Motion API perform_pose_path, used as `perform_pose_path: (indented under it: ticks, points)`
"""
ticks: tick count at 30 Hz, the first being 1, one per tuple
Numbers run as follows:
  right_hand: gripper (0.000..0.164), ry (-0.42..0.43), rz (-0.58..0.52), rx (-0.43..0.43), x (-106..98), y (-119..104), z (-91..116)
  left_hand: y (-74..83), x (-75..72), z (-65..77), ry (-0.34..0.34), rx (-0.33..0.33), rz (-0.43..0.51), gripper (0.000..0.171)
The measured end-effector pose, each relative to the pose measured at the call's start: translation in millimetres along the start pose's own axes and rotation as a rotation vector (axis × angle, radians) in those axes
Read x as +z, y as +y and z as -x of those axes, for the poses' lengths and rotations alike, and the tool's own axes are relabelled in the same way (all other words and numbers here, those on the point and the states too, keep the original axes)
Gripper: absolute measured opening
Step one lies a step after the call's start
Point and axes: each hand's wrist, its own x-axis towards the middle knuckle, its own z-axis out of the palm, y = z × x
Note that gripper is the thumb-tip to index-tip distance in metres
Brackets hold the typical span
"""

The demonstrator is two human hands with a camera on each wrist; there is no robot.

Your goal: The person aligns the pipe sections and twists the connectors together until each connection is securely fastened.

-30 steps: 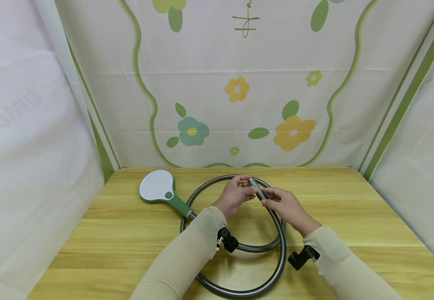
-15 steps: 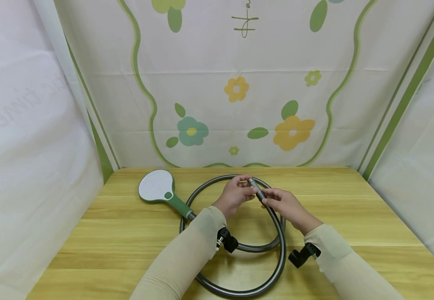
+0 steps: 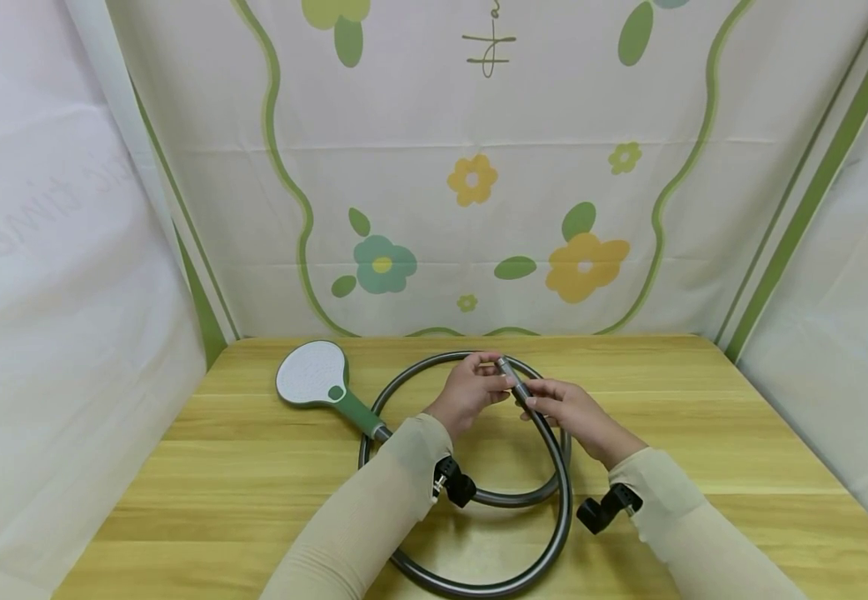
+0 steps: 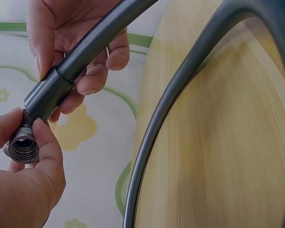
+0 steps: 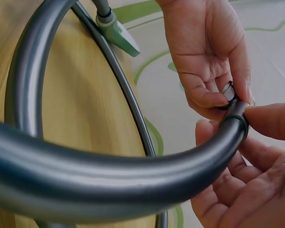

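A dark grey shower hose (image 3: 565, 500) lies in loops on the wooden table, with its free end raised. At that end, thumb and fingers of my left hand (image 3: 470, 390) pinch a threaded metal nut (image 4: 23, 148), its opening showing in the left wrist view. The nut sits tilted against the hose's smooth collar (image 4: 48, 94). My right hand (image 3: 575, 418) holds the collar between thumb and fingers, just behind the nut. Farther left lies a green shower head (image 3: 359, 411) with a white face, joined to the hose's other end.
The wooden table (image 3: 704, 433) reaches back to a white cloth wall (image 3: 419, 192) printed with flowers. More cloth hangs along the left and right sides. A black wrist camera (image 3: 455, 482) sits close over the hose loop, and another (image 3: 606, 510) is on the right wrist.
My right fingers have shifted slightly on the hose's collar. The left hand keeps its pinch on the nut, and the shower head and loops lie as before.
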Motion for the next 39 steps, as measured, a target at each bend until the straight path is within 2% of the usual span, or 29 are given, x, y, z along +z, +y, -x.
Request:
perform_pose_path:
  ticks: [4,7,16,22,32,39]
  points:
    - [0.047,0.038,0.062,-0.006,2.9,2.1,-1.1,-0.6,-0.2,-0.6,0.0,0.003,-0.001,0.05]
    - [0.047,0.077,0.124,-0.045,6.4,3.4,-1.0,-0.9,-0.6,-1.2,0.003,0.006,-0.002,0.05]
    - [0.051,0.247,0.508,-0.223,14.3,-2.8,6.9,0.4,-1.8,-0.3,0.007,0.004,0.002,0.051]
    - [0.044,0.31,0.679,-0.287,17.0,-4.4,9.4,1.6,-1.8,0.8,0.011,0.007,0.002,0.051]
    - [0.038,0.359,0.774,-0.329,21.2,-3.8,10.0,1.8,-1.6,0.7,0.014,0.003,-0.001,0.05]
    - [0.038,0.372,0.784,-0.345,22.0,-0.1,8.0,1.6,-1.4,0.2,0.012,0.004,-0.009,0.049]
